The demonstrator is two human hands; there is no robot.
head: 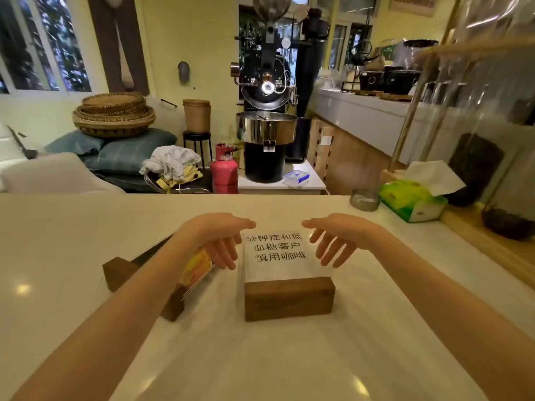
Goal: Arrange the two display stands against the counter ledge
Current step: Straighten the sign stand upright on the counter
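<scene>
A display stand with a dark wooden base (289,299) and a clear upright panel printed with black characters (278,248) stands in the middle of the white counter (86,233). My left hand (221,241) and my right hand (333,241) hover on either side of the panel's top, fingers spread, touching nothing. A second stand with a wooden base (121,272) sits to the left, angled; its panel shows a yellow-orange picture (198,269) and is partly hidden behind my left forearm.
A green tissue box (414,202) and a small metal dish (364,199) sit at the counter's far right, beside a raised wooden ledge (477,241). Beyond the counter's far edge are a coffee roaster, a pink gas cylinder and stacked baskets.
</scene>
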